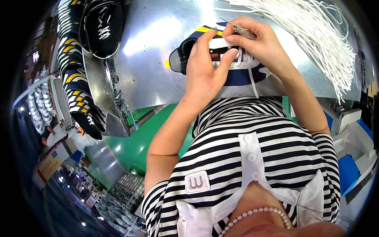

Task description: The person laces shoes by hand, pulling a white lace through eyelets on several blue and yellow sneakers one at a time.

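A navy shoe upper (241, 78) with white and yellow parts lies on the metal table before me, its black-lined heel opening to the left. My left hand (205, 67) grips it from the left side, fingers on its far edge and thumb over the eyelet area. In my right hand (263, 41) is an awl-like hand tool (244, 32) with a wrapped handle; its thin metal shaft points up and left. White shoelace (252, 81) crosses the eyelets on the right, and one end hangs toward the table's near edge. My fingers hide part of the lacing.
A large bundle of white shoelaces (316, 43) spreads over the table's right side. At left, stacked shoe uppers (73, 81) form a long row, with a black laced upper (102, 29) beside them. The metal table (146, 75) ends just before my body, above a green floor (130, 148).
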Tool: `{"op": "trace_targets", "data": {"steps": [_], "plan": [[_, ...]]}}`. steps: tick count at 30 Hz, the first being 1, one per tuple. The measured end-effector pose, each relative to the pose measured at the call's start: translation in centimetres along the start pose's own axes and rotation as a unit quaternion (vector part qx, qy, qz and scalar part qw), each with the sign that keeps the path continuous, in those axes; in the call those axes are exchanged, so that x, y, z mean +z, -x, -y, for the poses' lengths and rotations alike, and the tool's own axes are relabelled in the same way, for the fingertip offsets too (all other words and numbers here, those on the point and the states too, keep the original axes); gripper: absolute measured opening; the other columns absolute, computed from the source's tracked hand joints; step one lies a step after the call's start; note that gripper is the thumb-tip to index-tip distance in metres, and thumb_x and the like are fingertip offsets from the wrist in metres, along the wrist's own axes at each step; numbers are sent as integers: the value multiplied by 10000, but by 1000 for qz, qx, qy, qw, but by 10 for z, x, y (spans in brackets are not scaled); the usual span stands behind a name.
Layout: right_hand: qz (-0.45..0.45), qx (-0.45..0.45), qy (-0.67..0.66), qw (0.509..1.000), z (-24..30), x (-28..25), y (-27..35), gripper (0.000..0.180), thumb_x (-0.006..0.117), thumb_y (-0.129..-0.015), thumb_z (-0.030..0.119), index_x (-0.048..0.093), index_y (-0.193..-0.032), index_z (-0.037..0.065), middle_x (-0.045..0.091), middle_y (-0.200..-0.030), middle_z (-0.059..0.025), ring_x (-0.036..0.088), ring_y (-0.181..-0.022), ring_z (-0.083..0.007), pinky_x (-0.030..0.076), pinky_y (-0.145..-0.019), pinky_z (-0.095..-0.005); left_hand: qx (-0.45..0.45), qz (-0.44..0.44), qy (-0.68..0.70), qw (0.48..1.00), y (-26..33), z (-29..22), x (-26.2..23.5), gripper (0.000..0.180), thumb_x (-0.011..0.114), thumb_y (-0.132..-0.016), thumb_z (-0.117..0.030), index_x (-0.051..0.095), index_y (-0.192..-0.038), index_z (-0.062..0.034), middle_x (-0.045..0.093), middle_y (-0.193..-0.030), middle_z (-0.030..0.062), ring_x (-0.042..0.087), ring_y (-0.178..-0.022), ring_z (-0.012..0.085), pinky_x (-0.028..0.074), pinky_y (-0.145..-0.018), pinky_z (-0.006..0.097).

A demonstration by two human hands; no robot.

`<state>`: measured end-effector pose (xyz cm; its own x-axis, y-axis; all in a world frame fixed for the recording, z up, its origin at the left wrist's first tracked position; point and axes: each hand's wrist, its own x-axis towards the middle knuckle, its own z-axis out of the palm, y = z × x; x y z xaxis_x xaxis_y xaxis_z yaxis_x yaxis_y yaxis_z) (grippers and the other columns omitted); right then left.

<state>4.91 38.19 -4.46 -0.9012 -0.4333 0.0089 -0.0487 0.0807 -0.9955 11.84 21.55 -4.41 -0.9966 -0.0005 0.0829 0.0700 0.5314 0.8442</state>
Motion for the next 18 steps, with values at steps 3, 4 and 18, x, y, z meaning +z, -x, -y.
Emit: {"op": "trace_targets", "data": {"steps": [3,4,18], "plan": [[21,26,26,999,-3,-1,-4,148,665,-861,115,702,-923,-15,657,-985,-70,642,-921,-162,495,-849,-290,10,-43,-59,997,-4,1,4,429,713,-895,-162,533,-1225,45,682,-1009,145,661,-877,162,514,-773,261],[28,10,61,998,-7,-2,-2,181,671,-874,153,697,-968,1,654,-986,-79,636,-930,-163,489,-846,-290,3,-57,-61,996,-3,2,6,401,718,-890,-151,555,-1199,45,687,-993,136,659,-862,153,510,-765,252],[-12,-87,283,955,5,-11,40,107,637,-900,153,593,-939,64,622,-670,-82,631,-618,-251,462,-560,-369,17,-85,37,996,1,12,18,371,719,-863,-16,534,-1179,45,687,-973,100,646,-854,108,518,-747,234]]}}
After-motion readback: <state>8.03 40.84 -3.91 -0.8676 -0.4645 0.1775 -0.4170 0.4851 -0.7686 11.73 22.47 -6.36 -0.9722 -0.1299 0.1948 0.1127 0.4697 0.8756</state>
